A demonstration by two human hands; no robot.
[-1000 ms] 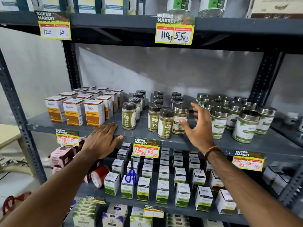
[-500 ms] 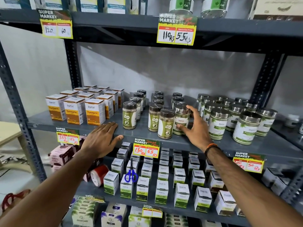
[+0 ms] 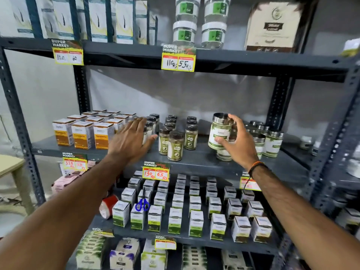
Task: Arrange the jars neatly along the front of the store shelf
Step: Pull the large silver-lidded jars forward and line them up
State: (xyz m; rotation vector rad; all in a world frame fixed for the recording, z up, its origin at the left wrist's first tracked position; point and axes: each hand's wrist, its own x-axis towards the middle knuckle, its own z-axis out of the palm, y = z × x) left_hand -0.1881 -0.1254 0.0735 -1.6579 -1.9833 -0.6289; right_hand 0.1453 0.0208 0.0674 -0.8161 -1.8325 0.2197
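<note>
My right hand [image 3: 236,142] grips a large jar [image 3: 219,131] with a silver lid and a green-and-white label, lifted off the grey middle shelf [image 3: 196,161] and tilted. More silver-lidded jars [image 3: 271,141] stand to its right, partly hidden by the hand. Small dark-lidded jars [image 3: 175,145] stand in rows at the shelf's centre. My left hand [image 3: 132,139] hovers open over the leftmost small jars, hiding them, with fingers spread.
Orange turmeric boxes [image 3: 82,135] fill the shelf's left part. Price tags [image 3: 155,173] hang on the front edge. White boxes [image 3: 176,219], blue scissors [image 3: 142,205] and a red tape roll [image 3: 108,206] are on the shelf below. Upper shelf holds cartons and clear jars [image 3: 184,34].
My right hand left the small jars, moved right and picked up a large silver-lidded jar. My left hand rose from the shelf edge toward the small jars. The view tilted upward.
</note>
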